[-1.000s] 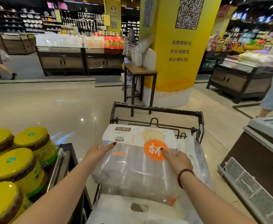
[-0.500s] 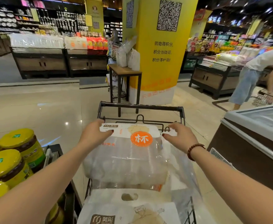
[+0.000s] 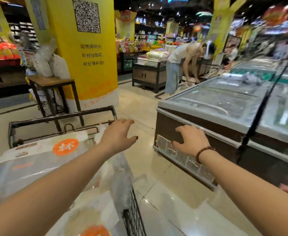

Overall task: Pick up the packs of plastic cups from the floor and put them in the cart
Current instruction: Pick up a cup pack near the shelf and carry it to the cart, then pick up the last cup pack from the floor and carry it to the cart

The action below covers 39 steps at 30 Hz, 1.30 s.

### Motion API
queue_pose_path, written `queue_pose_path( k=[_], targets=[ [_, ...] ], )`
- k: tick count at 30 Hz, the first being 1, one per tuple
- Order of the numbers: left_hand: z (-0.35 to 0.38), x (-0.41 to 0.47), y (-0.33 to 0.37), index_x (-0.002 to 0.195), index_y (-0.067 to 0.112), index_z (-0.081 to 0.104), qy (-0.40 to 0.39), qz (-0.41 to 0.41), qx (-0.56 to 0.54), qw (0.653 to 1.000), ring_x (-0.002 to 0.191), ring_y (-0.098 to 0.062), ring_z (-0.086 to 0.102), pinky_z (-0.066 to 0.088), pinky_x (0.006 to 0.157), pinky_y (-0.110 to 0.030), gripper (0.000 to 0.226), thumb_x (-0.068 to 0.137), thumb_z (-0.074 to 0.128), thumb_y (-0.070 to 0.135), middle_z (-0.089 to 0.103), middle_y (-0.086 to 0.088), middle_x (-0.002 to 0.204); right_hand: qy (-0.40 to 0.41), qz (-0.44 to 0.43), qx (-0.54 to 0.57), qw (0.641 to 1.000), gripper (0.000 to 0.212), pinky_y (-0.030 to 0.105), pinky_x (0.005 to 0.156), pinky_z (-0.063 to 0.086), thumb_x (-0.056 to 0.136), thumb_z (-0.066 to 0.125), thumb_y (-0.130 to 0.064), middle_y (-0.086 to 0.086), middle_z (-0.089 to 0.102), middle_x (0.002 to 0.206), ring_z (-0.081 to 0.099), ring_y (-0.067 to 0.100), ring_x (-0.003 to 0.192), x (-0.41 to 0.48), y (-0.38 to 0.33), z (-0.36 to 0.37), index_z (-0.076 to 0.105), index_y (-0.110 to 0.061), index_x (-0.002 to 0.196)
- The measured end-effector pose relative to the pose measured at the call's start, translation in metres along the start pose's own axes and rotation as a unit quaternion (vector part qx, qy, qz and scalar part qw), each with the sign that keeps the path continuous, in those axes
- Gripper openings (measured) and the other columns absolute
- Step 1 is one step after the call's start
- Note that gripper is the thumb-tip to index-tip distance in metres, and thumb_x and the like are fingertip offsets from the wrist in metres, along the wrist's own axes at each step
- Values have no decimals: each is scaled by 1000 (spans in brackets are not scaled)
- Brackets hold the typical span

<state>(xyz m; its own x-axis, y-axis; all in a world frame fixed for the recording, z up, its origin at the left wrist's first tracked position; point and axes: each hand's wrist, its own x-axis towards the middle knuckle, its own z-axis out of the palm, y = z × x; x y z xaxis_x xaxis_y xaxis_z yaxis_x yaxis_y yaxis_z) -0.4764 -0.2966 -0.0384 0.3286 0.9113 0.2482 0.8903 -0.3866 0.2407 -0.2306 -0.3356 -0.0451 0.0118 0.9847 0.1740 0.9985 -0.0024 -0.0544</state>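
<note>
A clear pack of plastic cups (image 3: 37, 160) with a white label and an orange round mark lies on top of the load in the black wire cart (image 3: 61, 116). A second pack (image 3: 92, 220) lies nearer to me in the cart. My left hand (image 3: 117, 135) hovers over the cart's right edge with fingers spread, holding nothing. My right hand (image 3: 191, 142), with a bead bracelet on the wrist, is stretched out to the right of the cart in front of the freezer, fingers spread and empty.
A chest freezer (image 3: 225, 106) with glass lids stands close on the right. A yellow pillar (image 3: 85, 53) and a small wooden table (image 3: 53, 82) with white bags are ahead. A person (image 3: 179, 65) bends over at a display further back. Tiled floor (image 3: 165, 198) lies between cart and freezer.
Both hands have let go of the cup pack, which now rests in the cart. The hands and my view have swung to the right, toward the freezer.
</note>
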Motion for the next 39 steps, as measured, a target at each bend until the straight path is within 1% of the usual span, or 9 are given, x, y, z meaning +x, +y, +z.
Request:
queue_pose_path(
  k=[4, 8, 13, 17, 19, 25, 32, 35, 39],
  targets=[
    [30, 9, 109, 140, 23, 44, -10, 92, 45, 995, 128, -24, 47, 44, 99, -37, 58, 89, 59, 47, 52, -2, 140, 4, 78, -11, 997, 61, 38, 104, 42, 89, 56, -54, 0, 56, 138, 50, 22, 127, -66, 97, -13, 47, -25, 141],
    [68, 0, 230, 139, 19, 47, -31, 190, 27, 981, 126, -24, 49, 43, 100, -37, 58, 88, 61, 43, 56, -4, 135, 6, 156, -18, 988, 59, 37, 104, 41, 90, 55, -53, 1, 56, 137, 51, 22, 126, -148, 195, -26, 48, -23, 140],
    [118, -22, 386, 140, 20, 46, -63, 313, 26, 947, 124, -25, 50, 43, 97, -38, 58, 89, 58, 46, 56, -4, 134, -2, 253, -21, 967, 58, 38, 103, 40, 90, 55, -52, 2, 56, 136, 50, 24, 125, -264, 301, -39, 49, -22, 139],
    [148, -46, 504, 137, 19, 48, -100, 399, -1, 911, 120, -26, 53, 46, 95, -40, 55, 89, 59, 45, 57, -4, 130, 6, 345, -19, 939, 48, 37, 97, 43, 89, 57, -51, 2, 60, 127, 53, 24, 118, -356, 365, -50, 55, -23, 128],
    [162, -62, 558, 131, 19, 51, -108, 441, -4, 891, 117, -26, 54, 46, 93, -40, 50, 89, 58, 44, 59, -4, 126, 4, 390, -27, 920, 45, 37, 96, 41, 89, 57, -50, 2, 60, 126, 53, 24, 117, -398, 392, -54, 56, -22, 125],
    [200, -106, 699, 118, 18, 57, -124, 570, -25, 812, 109, -28, 58, 48, 87, -38, 42, 86, 60, 44, 63, -5, 120, 16, 517, -14, 856, 54, 40, 104, 41, 90, 58, -50, 2, 58, 132, 51, 24, 123, -502, 459, -61, 51, -23, 136],
    [255, -128, 853, 139, 20, 46, -128, 673, -37, 728, 121, -25, 52, 46, 96, -39, 57, 90, 57, 47, 57, -5, 132, 9, 624, -28, 781, 52, 37, 100, 43, 90, 56, -48, 1, 58, 133, 52, 24, 123, -579, 555, -63, 52, -23, 136],
    [281, -125, 921, 138, 20, 46, -121, 709, -32, 694, 122, -25, 52, 45, 95, -37, 56, 90, 57, 48, 57, -5, 131, 11, 662, -33, 749, 50, 37, 99, 42, 90, 55, -45, 2, 58, 132, 52, 24, 122, -602, 605, -67, 52, -23, 135],
    [309, -122, 1010, 133, 19, 50, -131, 747, -34, 651, 113, -24, 55, 49, 90, -37, 51, 90, 57, 47, 60, -4, 123, 0, 701, -42, 712, 50, 36, 98, 43, 90, 55, -49, 2, 59, 130, 53, 24, 121, -633, 664, -73, 54, -22, 131]
  ],
)
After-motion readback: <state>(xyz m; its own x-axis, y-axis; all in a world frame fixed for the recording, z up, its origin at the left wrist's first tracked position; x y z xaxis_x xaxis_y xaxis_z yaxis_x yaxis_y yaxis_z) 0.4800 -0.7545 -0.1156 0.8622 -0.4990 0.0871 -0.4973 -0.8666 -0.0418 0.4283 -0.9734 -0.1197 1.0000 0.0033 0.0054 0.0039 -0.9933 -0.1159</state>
